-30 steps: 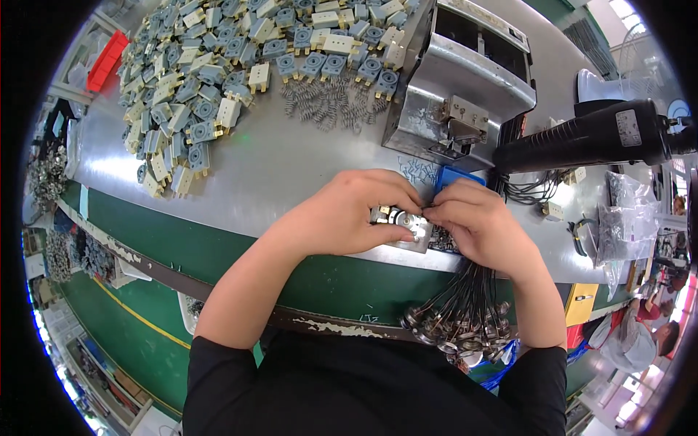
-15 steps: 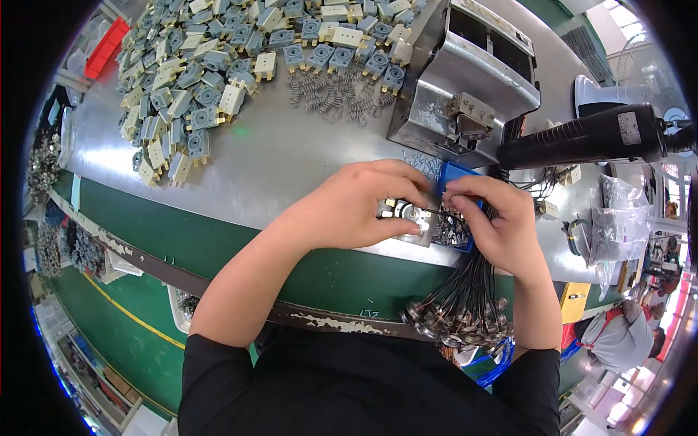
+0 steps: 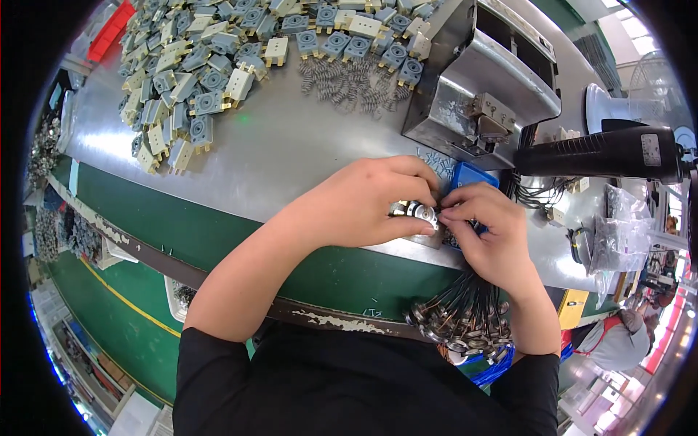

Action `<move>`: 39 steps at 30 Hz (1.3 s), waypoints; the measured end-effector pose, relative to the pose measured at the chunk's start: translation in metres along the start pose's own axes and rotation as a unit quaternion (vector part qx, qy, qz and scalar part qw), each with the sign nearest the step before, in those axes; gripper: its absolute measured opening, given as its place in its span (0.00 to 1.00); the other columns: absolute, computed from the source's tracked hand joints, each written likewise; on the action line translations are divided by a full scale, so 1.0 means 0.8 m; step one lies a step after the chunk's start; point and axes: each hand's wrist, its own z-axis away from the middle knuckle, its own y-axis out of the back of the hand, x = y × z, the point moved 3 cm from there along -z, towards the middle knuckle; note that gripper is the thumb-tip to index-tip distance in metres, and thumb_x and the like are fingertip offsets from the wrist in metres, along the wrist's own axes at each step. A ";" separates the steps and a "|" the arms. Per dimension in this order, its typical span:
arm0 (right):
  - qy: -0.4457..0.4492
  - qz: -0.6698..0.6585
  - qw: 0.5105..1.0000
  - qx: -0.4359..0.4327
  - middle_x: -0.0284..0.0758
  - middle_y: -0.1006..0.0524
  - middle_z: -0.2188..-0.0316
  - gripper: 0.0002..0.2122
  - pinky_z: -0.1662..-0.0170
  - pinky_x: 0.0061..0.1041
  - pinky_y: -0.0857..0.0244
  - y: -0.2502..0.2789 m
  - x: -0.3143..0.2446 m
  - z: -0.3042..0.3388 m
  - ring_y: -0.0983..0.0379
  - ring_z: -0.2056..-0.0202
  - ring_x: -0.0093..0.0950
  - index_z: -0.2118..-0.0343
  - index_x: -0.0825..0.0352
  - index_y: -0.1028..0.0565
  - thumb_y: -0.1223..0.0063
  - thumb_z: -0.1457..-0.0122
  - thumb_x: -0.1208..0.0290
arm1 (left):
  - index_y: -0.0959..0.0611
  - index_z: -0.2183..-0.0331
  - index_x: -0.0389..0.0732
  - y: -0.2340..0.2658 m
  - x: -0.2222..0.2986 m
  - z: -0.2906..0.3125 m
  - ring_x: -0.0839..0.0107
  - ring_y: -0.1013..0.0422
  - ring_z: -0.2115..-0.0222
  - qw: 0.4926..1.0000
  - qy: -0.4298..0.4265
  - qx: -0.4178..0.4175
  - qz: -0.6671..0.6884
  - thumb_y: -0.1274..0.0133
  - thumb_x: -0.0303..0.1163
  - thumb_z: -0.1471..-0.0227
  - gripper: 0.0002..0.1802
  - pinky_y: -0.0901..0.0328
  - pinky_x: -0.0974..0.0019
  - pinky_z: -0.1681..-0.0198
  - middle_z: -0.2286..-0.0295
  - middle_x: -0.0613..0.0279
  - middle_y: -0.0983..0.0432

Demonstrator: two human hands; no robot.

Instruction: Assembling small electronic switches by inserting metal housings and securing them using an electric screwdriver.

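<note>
My left hand (image 3: 389, 200) is closed around a small assembly with a round metal part (image 3: 422, 211) on top, gripping it between thumb and fingers just above the table's front edge. My right hand (image 3: 483, 225) meets it from the right, thumb and fingertips pinched at the side of the assembly. Whatever those fingertips hold is too small and hidden to make out. Behind the right hand stands a blue bin (image 3: 471, 174) of small metal parts, mostly covered by that hand. Below it, a bundle of black wires with round metal ends (image 3: 462, 316) hangs over the edge.
Grey and cream switch-like blocks (image 3: 211, 80) are heaped at the far left. Coil springs (image 3: 349, 83) and loose screws (image 3: 436, 161) lie nearer. A metal fixture (image 3: 487, 80) and a black power screwdriver (image 3: 596, 152) stand at right, beside plastic bags of parts (image 3: 622, 236).
My right fingertips have come down and closer to the assembly; the dark wire seen between the hands no longer shows. The assembly looks more tilted. The whole view has shifted slightly.
</note>
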 end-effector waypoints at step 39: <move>0.145 -0.137 0.856 0.477 0.38 0.25 0.63 0.20 0.59 0.25 0.32 0.097 0.014 0.026 0.25 0.64 0.29 0.41 0.69 0.36 0.47 0.33 0.71 | 0.11 0.59 0.40 -0.002 0.007 -0.007 0.53 0.20 0.56 0.998 0.027 -0.044 -0.025 0.29 0.28 0.56 0.18 0.25 0.57 0.52 0.54 0.53 0.18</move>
